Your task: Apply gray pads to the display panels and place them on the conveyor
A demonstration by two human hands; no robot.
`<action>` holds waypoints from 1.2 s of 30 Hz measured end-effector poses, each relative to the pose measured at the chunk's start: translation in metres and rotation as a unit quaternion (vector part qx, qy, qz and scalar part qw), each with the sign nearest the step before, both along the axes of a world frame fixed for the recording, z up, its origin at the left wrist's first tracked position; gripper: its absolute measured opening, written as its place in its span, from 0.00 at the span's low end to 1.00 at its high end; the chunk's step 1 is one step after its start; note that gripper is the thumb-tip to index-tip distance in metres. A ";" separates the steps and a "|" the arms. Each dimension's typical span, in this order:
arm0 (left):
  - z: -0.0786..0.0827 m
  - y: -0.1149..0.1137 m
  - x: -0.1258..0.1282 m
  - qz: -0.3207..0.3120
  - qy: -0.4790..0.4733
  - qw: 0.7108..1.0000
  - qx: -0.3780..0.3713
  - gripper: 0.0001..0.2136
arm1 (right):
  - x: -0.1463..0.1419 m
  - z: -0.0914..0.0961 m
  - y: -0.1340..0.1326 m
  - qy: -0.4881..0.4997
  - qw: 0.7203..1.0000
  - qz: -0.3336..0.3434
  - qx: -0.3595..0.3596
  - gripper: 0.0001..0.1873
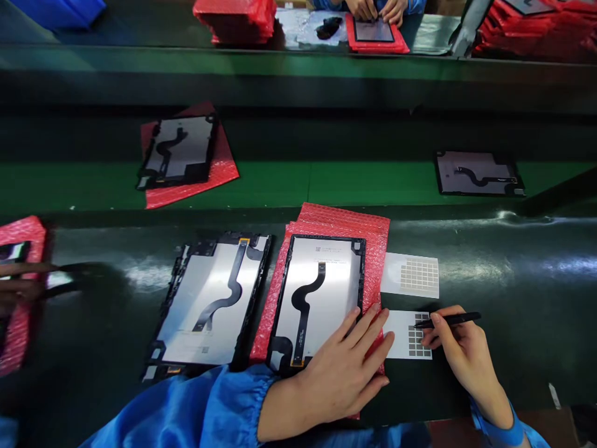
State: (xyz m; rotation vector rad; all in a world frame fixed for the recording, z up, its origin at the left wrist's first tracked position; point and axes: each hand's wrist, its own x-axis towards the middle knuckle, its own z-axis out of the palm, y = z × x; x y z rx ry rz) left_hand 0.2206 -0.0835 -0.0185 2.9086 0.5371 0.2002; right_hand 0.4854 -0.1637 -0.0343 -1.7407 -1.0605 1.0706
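Note:
My left hand (333,367) lies flat with fingers spread over the right edge of a tablet screen panel (273,298) and the red bubble-wrap bags (377,249) beneath it. A black ribbon cable (303,305) curves along the panel's silvery back. My right hand (461,348) is closed around black tweezers (454,318). Their tip is over the grey squares on a white sticker sheet (398,336), whose left edge meets my left fingertips. Just above lies a second sticker sheet (392,274) with paler squares. Left of the bags is another screen panel (186,336) in a black frame.
On the green belt (326,180) lie a panel on a red bag (180,152) and a lone panel (476,173). Across it, a person's hands (377,9) work on another panel. At the far left, a blurred hand (21,280) is over a red bag.

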 end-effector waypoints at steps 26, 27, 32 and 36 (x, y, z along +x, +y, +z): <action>0.001 0.034 -0.017 0.143 -0.099 0.984 -0.041 0.18 | -0.068 0.009 0.116 0.194 0.981 -0.021 0.023 0.24; 0.000 0.035 -0.017 0.144 -0.093 0.984 -0.036 0.18 | -0.069 0.007 0.116 0.194 0.981 -0.021 0.018 0.24; 0.004 0.037 -0.017 0.135 -0.081 0.987 -0.029 0.19 | -0.067 0.002 0.113 0.185 0.983 -0.022 0.004 0.24; 0.005 0.038 -0.016 0.141 -0.100 0.985 -0.027 0.18 | -0.067 0.002 0.111 0.173 0.985 -0.019 -0.002 0.23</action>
